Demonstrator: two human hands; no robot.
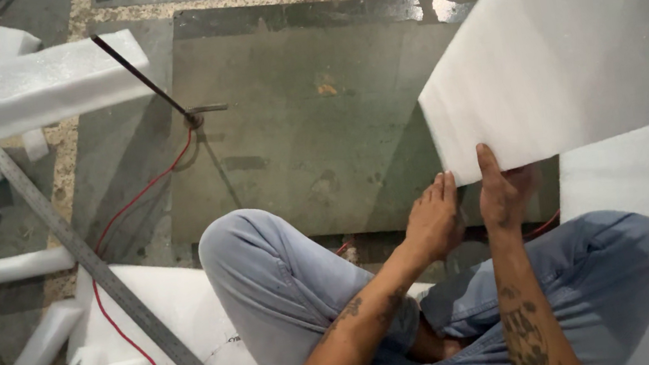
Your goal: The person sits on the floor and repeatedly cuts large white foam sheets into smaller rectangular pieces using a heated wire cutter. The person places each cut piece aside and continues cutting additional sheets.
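Note:
I sit on the floor with knees in blue jeans spread apart. A big white foam sheet point(579, 36) is raised at the right, tilted over a dark flat board point(309, 126). My right hand point(503, 189) grips the sheet's near corner, thumb on top and fingers underneath. My left hand point(434, 218) rests just left of that corner, fingers together and touching the sheet's lower edge.
A long metal ruler point(105, 275) lies diagonally at the left. A thin dark rod point(142, 77) on a stand with a red wire point(126, 211) stands at the board's left edge. Several white foam strips point(0, 90) and offcuts lie at left; more foam sheets lie under me point(183, 307).

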